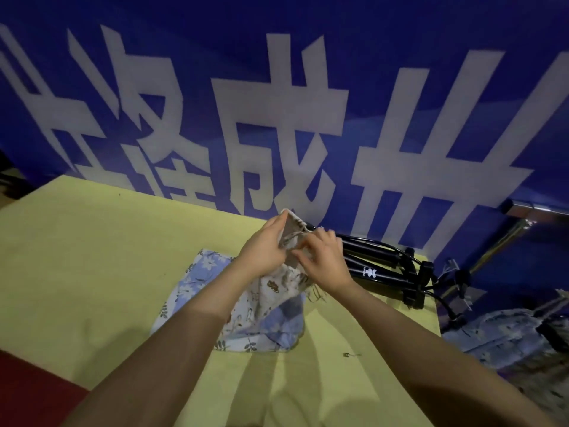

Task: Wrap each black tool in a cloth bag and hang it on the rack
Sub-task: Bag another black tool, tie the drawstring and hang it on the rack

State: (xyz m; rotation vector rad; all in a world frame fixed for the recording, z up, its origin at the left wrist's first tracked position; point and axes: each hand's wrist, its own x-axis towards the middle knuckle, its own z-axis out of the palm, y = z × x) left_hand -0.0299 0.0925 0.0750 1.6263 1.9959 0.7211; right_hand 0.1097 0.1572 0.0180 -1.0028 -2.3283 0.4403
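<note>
2 hands hold up a cloth bag over a yellow table.

The big blue banner with white letters [277,103] is cut off at the edges. The yellow table [92,272] has a blue flowered cloth [197,282] lying flat, partly hidden by the arms. The black tools [378,266] lie in a bunch at the far right edge; how many is hard to tell. The left hand [264,251] and right hand [323,260] both pinch the cream printed cloth bag [277,288] near its top. A tiny metal thing [349,354] is too small to name.

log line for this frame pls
left hand: grips beige cloth bag | right hand: grips bag mouth | black tools: unwrapped on table | blue bags: underneath
</note>
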